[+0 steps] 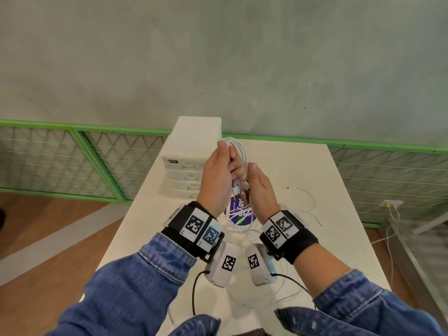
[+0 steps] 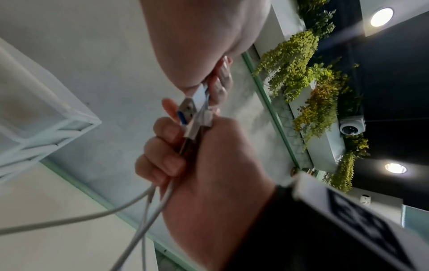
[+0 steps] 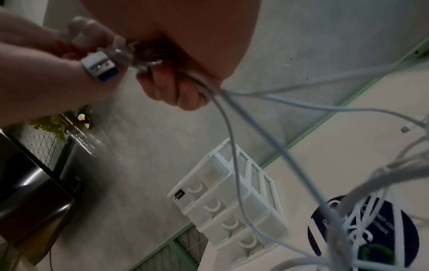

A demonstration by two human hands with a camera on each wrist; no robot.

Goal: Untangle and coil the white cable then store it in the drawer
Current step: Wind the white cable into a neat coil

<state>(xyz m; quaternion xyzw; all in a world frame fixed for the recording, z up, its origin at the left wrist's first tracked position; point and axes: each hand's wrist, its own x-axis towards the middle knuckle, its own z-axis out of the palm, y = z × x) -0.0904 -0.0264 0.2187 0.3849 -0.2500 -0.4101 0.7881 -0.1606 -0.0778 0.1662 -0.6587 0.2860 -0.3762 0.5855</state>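
Observation:
Both hands are raised above the white table, close together. My left hand grips a few upright loops of the white cable. Its USB plug, silver with a blue insert, sticks out below the palm. My right hand has its fingers curled round the strands just under the loops. The remaining cable hangs down to a tangle on the table, over a round dark blue sticker. The cable's small far plug lies to the right.
A white drawer unit with several shut drawers stands at the table's back left, just beyond my left hand. A green mesh fence runs behind the table. Wood floor lies to the left; another thin wire hangs by a wall socket at right.

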